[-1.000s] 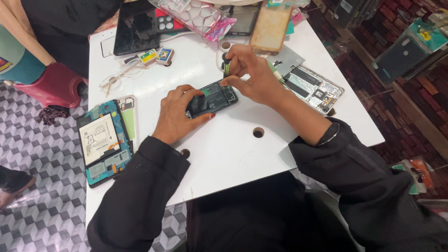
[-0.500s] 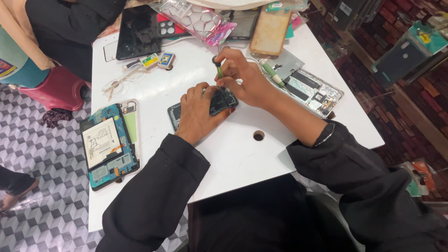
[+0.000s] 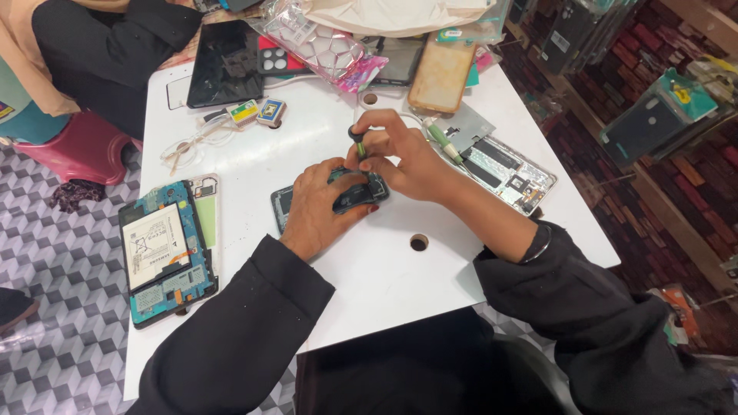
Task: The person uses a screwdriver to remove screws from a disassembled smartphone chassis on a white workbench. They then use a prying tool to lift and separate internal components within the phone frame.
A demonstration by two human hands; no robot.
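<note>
A dark opened phone (image 3: pixel 350 196) lies on the white table (image 3: pixel 384 284). My left hand (image 3: pixel 317 206) lies flat over its left part and presses it down. My right hand (image 3: pixel 400 157) grips a small screwdriver (image 3: pixel 358 141) with a black and green handle. The screwdriver stands nearly upright with its tip at the phone's top end. Both arms are in black sleeves.
An opened tablet (image 3: pixel 163 257) with its white battery showing lies at the table's left edge. A disassembled phone (image 3: pixel 507 169) lies to the right, a black tablet (image 3: pixel 223 65) and phone cases (image 3: pixel 442 73) at the back. A round hole (image 3: pixel 418 243) is in the tabletop. Another person in black sits at far left.
My left hand has slid further over the phone, covering more of it. The right hand stays on the screwdriver at the phone's top end. The view has shifted a little.
</note>
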